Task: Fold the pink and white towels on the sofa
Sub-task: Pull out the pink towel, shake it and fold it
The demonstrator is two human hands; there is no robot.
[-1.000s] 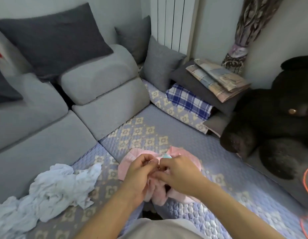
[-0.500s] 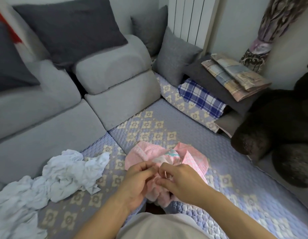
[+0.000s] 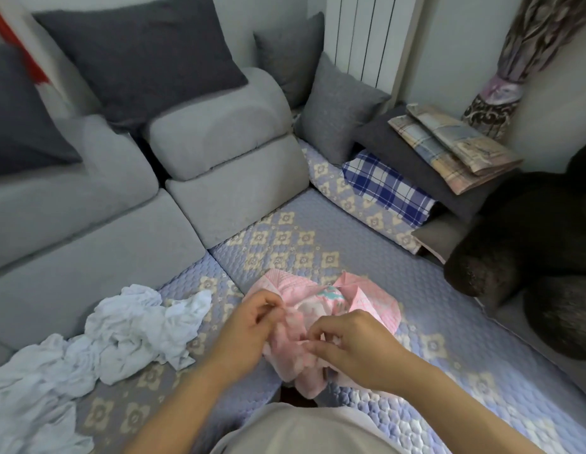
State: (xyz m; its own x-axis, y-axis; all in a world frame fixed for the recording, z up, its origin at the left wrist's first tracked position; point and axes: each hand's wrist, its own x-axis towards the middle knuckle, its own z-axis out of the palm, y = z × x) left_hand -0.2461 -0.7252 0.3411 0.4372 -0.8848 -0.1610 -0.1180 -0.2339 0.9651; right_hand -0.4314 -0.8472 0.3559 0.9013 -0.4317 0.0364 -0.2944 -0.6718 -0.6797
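The white towel [image 3: 121, 332] lies crumpled on the sofa [image 3: 399, 267] (quilted cover); beside it the left hand [image 3: 242, 329] pinches the bunched pink towel [image 3: 321, 312], fingers curled together; the right hand [image 3: 354, 348] pinches it likewise.

Both bare hands meet low, just in front of the person.
Left hand [image 3: 249, 326] and right hand [image 3: 350, 345] each pinch with curled fingers, forearms angled inward.

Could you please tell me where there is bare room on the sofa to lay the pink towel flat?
The quilted cover lies bare between the pink towel, grey seat block and plaid cloth. Left is crowded by the white towel.
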